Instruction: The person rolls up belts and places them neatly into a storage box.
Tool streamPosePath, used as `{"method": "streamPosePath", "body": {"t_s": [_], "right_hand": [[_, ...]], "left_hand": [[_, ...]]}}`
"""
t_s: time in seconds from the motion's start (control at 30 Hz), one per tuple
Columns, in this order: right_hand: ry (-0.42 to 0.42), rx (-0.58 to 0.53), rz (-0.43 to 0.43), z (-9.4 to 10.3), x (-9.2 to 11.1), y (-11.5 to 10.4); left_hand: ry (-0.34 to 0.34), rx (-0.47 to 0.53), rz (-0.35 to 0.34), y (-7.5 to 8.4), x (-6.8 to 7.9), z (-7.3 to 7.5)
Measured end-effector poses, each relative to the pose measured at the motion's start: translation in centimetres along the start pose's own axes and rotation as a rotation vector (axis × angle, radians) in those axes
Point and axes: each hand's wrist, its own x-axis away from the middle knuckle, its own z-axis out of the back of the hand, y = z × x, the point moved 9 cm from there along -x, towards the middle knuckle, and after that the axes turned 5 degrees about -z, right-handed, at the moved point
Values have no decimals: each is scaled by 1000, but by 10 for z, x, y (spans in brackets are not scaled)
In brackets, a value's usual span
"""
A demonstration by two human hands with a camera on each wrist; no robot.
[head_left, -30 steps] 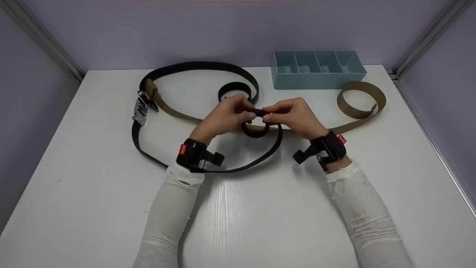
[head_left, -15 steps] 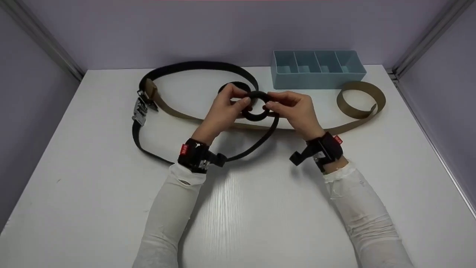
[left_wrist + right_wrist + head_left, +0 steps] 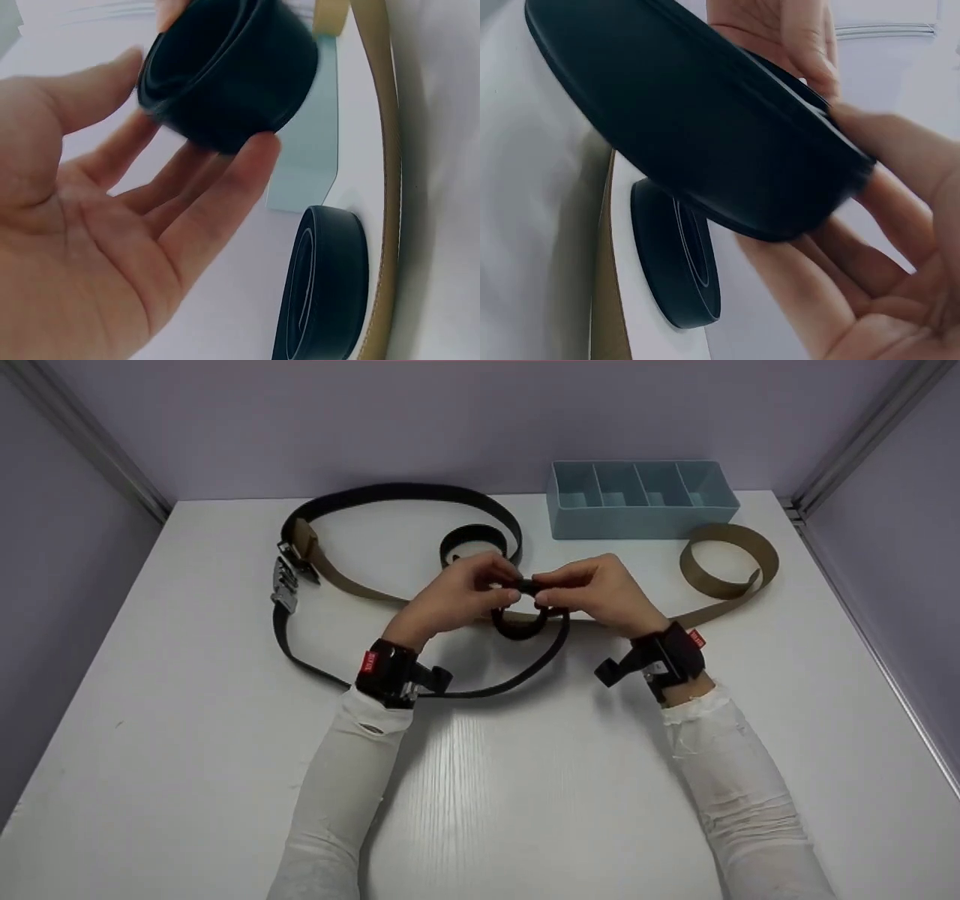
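Observation:
Both hands hold the coiled end of a black belt (image 3: 520,628) above the middle of the table. Thumb and fingers of my left hand (image 3: 466,594) pinch its left side; those of my right hand (image 3: 600,594) pinch the right. In the left wrist view the rolled belt (image 3: 247,86) shows several layers. The belt strap (image 3: 697,112) fills the upper part of the right wrist view. From the coil, the strap curves down and left toward a metal buckle (image 3: 283,594). Part of that strap is hidden behind my left wrist.
A second black belt (image 3: 405,492) lies behind, its end coiled (image 3: 472,534). A tan belt (image 3: 360,587) runs under the hands to a loose coil (image 3: 761,547) at right. A blue-green divided box (image 3: 637,523) stands at the back.
The held coil rose and tipped to show its round opening half a second ago; now it is lower and tipped back. The hands moved with it, and the front strap shifted slightly.

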Motion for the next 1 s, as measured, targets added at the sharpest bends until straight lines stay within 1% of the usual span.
{"method": "streamPosePath", "body": {"t_s": [0.07,0.13,0.23,0.3,0.37,0.53,0.6,0.67,0.77,0.87,1.0], "right_hand": [[-32,57,-31,-2,0,3],[-53,83,-56,-3,1,5],[-55,79,-64,-3,1,5],[-42,45,-52,-3,0,4],[-14,19,-23,-2,0,1],[88,-74,56,4,-2,-3],[120,-127,74,5,-2,-4],[140,-166,83,6,-3,-3],[145,-204,99,5,-3,-3],[147,-219,115,5,-3,-4],[147,-218,118,7,-2,-3]], "left_hand": [[-26,-33,8,-1,0,-2],[-39,-47,12,-1,1,-4],[-30,-41,9,-1,1,-4],[-6,-25,4,0,0,-3],[30,-12,1,0,-1,-1],[123,58,11,0,-2,4],[161,98,8,0,-2,5],[201,125,1,0,-3,8],[252,152,5,-1,-1,11],[264,158,13,-2,-1,12],[238,148,13,-2,-1,11]]}}
